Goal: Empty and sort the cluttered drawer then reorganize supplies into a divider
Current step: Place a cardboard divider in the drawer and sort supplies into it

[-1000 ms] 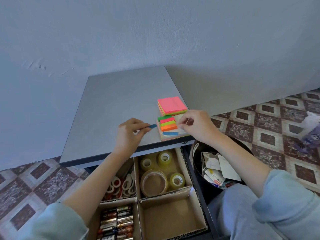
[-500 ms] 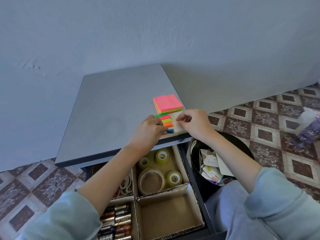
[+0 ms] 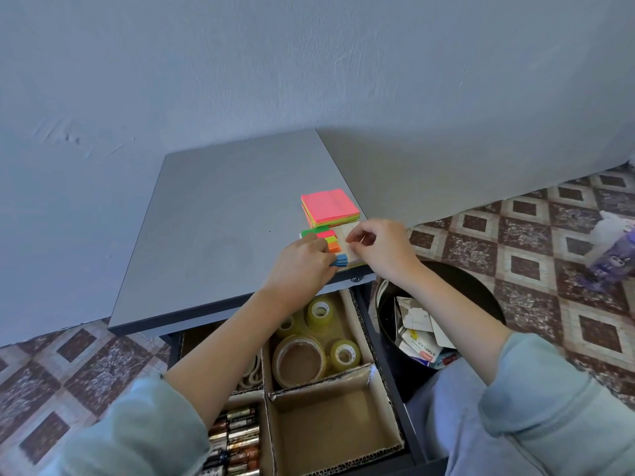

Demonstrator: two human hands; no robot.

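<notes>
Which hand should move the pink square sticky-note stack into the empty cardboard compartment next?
Right, probably. The right hand, pinching the beige flag card, sits beside the pink square sticky-note stack and on the side of the empty cardboard compartment. The left hand is holding the blue paper tab.

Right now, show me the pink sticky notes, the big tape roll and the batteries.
Pink sticky notes (image 3: 330, 206), head view, middle of the top sheet.
Big tape roll (image 3: 299, 341), head view, far rim of the ring.
Batteries (image 3: 237, 441), head view, middle of the row.
</notes>
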